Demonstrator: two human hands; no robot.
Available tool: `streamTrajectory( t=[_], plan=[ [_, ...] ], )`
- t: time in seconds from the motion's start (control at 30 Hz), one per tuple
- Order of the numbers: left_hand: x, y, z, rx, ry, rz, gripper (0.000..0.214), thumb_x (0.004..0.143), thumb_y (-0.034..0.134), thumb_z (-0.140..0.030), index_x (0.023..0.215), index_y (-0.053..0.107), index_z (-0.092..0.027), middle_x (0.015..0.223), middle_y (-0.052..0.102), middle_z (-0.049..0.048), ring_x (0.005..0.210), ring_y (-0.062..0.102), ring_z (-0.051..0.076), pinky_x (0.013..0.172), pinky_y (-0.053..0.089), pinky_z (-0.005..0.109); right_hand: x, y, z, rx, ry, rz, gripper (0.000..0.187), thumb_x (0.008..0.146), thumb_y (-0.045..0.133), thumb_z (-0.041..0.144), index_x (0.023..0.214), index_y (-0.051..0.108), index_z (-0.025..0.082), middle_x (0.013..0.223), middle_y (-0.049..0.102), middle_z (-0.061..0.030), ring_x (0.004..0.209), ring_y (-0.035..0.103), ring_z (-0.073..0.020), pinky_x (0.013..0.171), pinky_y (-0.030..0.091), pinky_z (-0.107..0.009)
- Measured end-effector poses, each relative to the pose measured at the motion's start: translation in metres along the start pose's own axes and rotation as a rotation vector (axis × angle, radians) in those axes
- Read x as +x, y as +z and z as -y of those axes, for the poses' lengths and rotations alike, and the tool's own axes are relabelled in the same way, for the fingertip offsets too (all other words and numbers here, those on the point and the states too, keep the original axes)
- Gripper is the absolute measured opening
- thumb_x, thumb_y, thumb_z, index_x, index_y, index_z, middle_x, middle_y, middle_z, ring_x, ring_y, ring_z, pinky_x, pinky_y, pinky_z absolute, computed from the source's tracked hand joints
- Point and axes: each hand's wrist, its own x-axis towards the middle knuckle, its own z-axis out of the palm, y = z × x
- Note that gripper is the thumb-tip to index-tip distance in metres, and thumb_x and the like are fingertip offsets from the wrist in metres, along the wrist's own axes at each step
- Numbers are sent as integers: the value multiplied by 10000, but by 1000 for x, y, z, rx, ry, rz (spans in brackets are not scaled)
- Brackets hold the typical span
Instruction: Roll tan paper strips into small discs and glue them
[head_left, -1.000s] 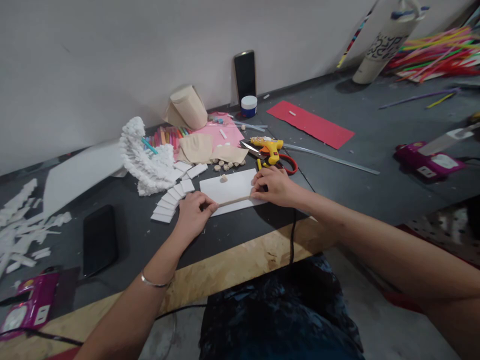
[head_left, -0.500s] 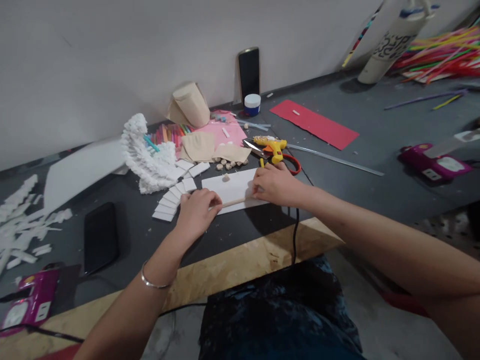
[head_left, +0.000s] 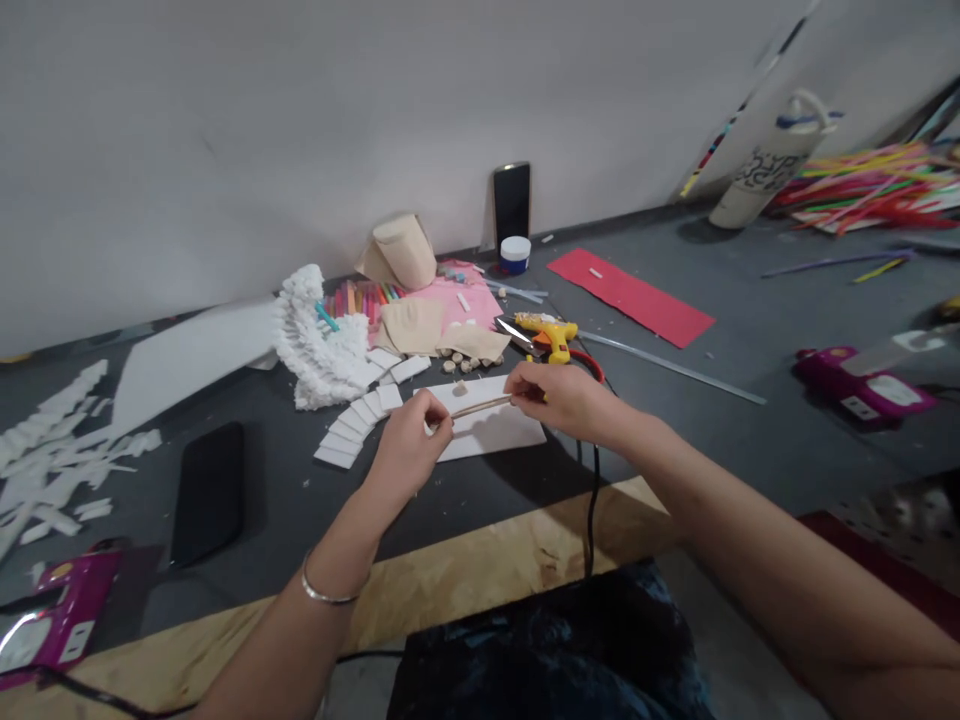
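Note:
Between my two hands stretches a thin beige rolled strip [head_left: 481,407], held above a white sheet [head_left: 499,438]. My left hand [head_left: 415,432] pinches its left end, and my right hand [head_left: 551,393] pinches the right end. A small beige roll [head_left: 460,388] rests on the sheet's upper part. Just past my right hand lie a yellow glue gun [head_left: 551,335] and orange-handled scissors [head_left: 517,332], partly overlapping. White rectangular pieces [head_left: 352,428] fan out left of my left hand. Several small beige rolls [head_left: 461,363] sit behind the sheet, by folded beige cloth-like pieces [head_left: 410,325].
At left are a black phone [head_left: 210,492], a purple power strip [head_left: 67,610] and a pile of white strips [head_left: 64,470]. A white textured piece [head_left: 322,345] stands behind. To the right lie a red sheet [head_left: 634,297], a clear glue stick [head_left: 675,367] and another purple power strip [head_left: 862,385].
Both hands have lifted the beige strip off the white sheet, keeping hold of its ends. The camera view has tilted up, so the table appears lower.

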Motion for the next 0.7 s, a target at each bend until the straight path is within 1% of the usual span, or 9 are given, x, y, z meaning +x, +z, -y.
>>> streamTrajectory(
  t=[0.07, 0.1, 0.2, 0.3, 0.37, 0.43, 0.5, 0.6, 0.7],
  plan=[
    [3, 3, 3, -17, 9, -40, 189, 804, 552, -137, 965, 627, -203, 765, 650, -12, 739, 604, 155, 669, 453, 275, 8, 1, 0, -71, -52, 10, 256, 836, 516, 98, 1029, 669, 167, 910, 722, -73, 802, 648, -176, 714, 469, -268],
    [3, 6, 5, -7, 29, -55, 235, 806, 542, -121, 1001, 641, -205, 791, 660, -3, 782, 613, 163, 705, 465, 285, 11, 4, 0, -114, -75, 24, 267, 843, 506, 89, 1026, 686, 162, 922, 724, -90, 834, 651, -191, 738, 472, -284],
    [2, 14, 11, 29, 104, -109, 208, 812, 525, -91, 885, 690, -195, 825, 672, 24, 856, 615, 181, 774, 479, 310, 18, 13, 1, -169, -83, 47, 237, 830, 519, 66, 932, 716, 149, 890, 720, -102, 856, 650, -208, 764, 470, -298],
    [-3, 18, 12, 28, 101, -175, 201, 812, 534, -88, 871, 697, -191, 815, 668, 27, 844, 607, 181, 762, 487, 311, 20, 23, 0, -89, -12, 31, 208, 804, 543, 57, 913, 697, 145, 871, 718, -82, 821, 649, -193, 738, 465, -277],
    [-5, 19, 12, 23, 99, -212, 198, 811, 540, -91, 874, 696, -196, 805, 662, 24, 831, 598, 179, 748, 488, 310, 19, 27, -2, -22, 15, 33, 208, 819, 525, 68, 931, 678, 153, 854, 718, -65, 780, 647, -179, 704, 459, -264],
    [-6, 20, 11, 21, 111, -237, 199, 811, 540, -93, 875, 694, -201, 783, 649, 18, 807, 585, 175, 735, 486, 310, 17, 29, -3, 17, -8, 24, 229, 837, 493, 73, 965, 662, 161, 863, 718, -61, 779, 645, -174, 706, 458, -264],
    [-7, 21, 11, 17, 126, -248, 202, 814, 537, -95, 882, 692, -204, 766, 635, 14, 792, 577, 172, 729, 484, 309, 14, 29, -5, 27, -66, 4, 244, 839, 478, 64, 976, 652, 165, 906, 716, -69, 833, 643, -183, 748, 462, -276],
    [-8, 24, 9, 11, 161, -245, 199, 822, 536, -102, 890, 691, -206, 772, 626, 16, 797, 577, 170, 723, 485, 305, 9, 29, -7, 8, -120, -16, 216, 812, 499, 51, 914, 646, 171, 898, 704, -74, 862, 629, -201, 782, 462, -296],
    [-9, 26, 6, 25, 207, -253, 198, 830, 535, -100, 896, 690, -203, 776, 626, 19, 795, 574, 164, 712, 483, 296, 5, 29, -6, -12, -119, -20, 194, 804, 486, 50, 881, 619, 169, 861, 680, -77, 838, 613, -205, 772, 465, -299]
  ],
)
